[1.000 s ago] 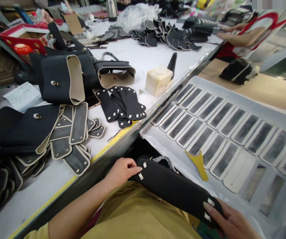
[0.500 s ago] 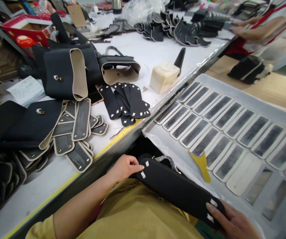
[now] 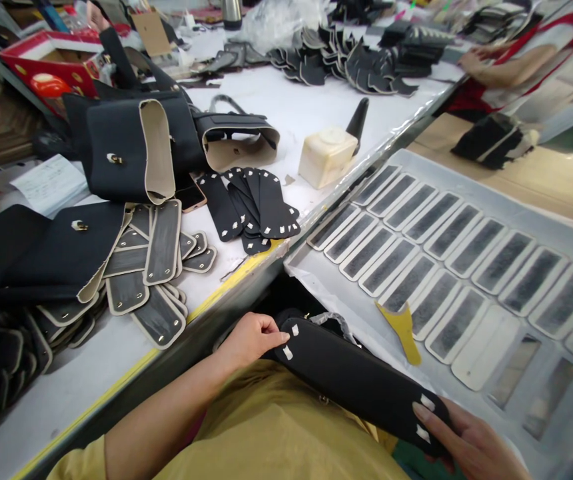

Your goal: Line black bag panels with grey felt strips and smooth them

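Observation:
A long black bag base panel [image 3: 351,373] with rounded ends lies across my lap, small white patches near both ends. Behind its upper edge shows part of a dark bag with a plastic-wrapped handle [image 3: 339,323]; whether panel and bag are joined cannot be made out. My left hand [image 3: 254,339] pinches the panel's left end, thumb beside the white patches. At the other end my right hand [image 3: 471,437] grips it, thumb on top close to a patch and fingers underneath. Similar black panels [image 3: 249,203] with white patches lie fanned on the table ahead.
Left on the white table are black bag bodies [image 3: 121,150] and a pile of grey-faced strips [image 3: 162,240]. A cream block-shaped container [image 3: 326,157] stands near the edge. To the right, a tray [image 3: 496,200] holds rows of strips and a yellow spreader [image 3: 404,332]. Another person's arm [image 3: 511,67] is beyond.
The view has shifted very slightly. Both hands keep their places on the panel, with my right thumb a touch higher on it.

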`<move>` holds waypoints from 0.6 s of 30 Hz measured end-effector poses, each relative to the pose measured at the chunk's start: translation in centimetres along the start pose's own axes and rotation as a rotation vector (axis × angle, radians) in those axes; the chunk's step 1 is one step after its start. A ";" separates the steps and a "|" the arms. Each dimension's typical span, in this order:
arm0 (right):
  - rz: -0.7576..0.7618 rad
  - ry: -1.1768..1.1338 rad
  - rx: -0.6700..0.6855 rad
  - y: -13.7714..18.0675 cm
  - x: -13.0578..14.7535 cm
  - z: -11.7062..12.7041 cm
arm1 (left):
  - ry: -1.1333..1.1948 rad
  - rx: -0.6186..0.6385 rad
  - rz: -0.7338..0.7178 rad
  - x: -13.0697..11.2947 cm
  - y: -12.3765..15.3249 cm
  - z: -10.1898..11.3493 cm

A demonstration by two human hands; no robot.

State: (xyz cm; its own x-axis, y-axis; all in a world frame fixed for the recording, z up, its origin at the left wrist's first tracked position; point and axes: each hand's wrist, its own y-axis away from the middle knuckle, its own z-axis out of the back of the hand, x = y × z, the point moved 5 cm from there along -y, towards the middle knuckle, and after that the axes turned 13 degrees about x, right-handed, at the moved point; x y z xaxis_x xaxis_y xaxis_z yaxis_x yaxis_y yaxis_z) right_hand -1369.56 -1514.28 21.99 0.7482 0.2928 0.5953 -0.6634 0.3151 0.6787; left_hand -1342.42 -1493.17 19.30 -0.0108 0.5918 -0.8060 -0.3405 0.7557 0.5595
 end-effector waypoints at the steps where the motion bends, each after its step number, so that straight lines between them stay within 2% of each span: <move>1: -0.017 -0.024 0.027 0.0 0.0 -0.1 | -0.002 -0.014 -0.005 -0.1 0.1 0.0; 6: 0.015 -0.050 -0.028 0.1 0.6 0.3 | 0.025 -0.094 0.006 0.0 0.7 -0.5; 9: -0.010 -0.061 0.009 0.0 0.2 0.2 | 0.039 -0.127 0.008 0.2 0.7 -0.7; 13: 0.032 -0.052 0.019 -0.1 0.2 0.2 | 0.039 -0.125 0.029 0.5 0.5 -0.6; 18: 0.057 -0.054 -0.029 0.1 1.7 0.4 | -0.031 -0.110 0.031 0.3 0.4 -0.6</move>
State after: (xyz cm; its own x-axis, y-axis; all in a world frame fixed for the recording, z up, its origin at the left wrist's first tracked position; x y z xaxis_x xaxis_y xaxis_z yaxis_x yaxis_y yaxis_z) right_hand -1368.35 -1514.13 23.30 0.7085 0.2618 0.6553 -0.7041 0.3256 0.6311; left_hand -1343.16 -1492.85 19.12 0.0051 0.6240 -0.7814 -0.4414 0.7026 0.5582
